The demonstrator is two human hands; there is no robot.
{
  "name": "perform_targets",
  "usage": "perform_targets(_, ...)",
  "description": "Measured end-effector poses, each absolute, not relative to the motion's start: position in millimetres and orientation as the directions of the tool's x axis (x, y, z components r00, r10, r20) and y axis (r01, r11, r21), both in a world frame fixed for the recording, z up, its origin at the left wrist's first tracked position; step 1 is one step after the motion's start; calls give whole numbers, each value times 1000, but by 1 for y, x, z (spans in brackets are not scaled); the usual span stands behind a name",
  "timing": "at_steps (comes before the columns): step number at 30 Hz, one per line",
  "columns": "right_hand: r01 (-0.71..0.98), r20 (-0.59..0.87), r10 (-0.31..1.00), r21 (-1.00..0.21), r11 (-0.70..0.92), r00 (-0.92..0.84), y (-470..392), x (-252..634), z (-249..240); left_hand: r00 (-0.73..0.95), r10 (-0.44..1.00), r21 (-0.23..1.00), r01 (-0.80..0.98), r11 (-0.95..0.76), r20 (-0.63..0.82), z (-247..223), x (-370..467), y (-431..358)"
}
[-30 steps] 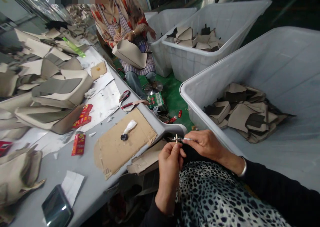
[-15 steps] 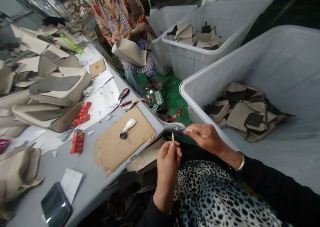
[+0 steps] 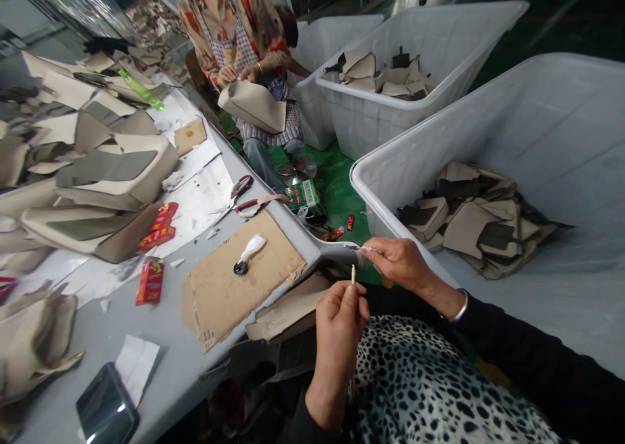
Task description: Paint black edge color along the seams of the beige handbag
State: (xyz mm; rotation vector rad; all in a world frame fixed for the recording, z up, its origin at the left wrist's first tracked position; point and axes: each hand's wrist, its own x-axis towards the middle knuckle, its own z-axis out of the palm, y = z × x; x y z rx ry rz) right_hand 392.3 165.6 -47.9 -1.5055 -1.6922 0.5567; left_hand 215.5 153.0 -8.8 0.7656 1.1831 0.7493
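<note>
My left hand [image 3: 342,317] is closed, thumb against fingers, around a thin pale stick [image 3: 353,275] whose narrowed tip points up. Just beyond it, my right hand [image 3: 403,262] pinches a small, thin, whitish-grey piece [image 3: 368,249] by the table's corner; its kind is too small to tell. Left of my hands, a cardboard sheet [image 3: 229,301] lies on the grey table [image 3: 190,392]. On the cardboard sits a white piece with a round black end [image 3: 249,254]. A beige panel [image 3: 288,310] sticks out below the table edge, beside my left wrist.
Red-handled scissors [image 3: 243,187], red packets [image 3: 150,281] and a phone [image 3: 107,405] lie on the table. Beige covers [image 3: 107,164] are heaped at its left. A large grey bin [image 3: 390,151] holding similar covers stands at right. A co-worker [image 3: 244,60] sits across, holding a beige piece.
My left hand has moved right with the stick, closer to below my right hand. My right hand has shifted slightly left and up, still pinching the small piece.
</note>
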Motion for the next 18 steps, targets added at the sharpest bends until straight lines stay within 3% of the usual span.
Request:
perform_targets(4,549,251,968,-811,201,18,167,395,-48,214,825,815,-159,558,-523,-8,216,158)
perform_targets(18,573,272,962,-794,203,36,159,394,-40,230,832,831,-132,540,-504,-12,217,162)
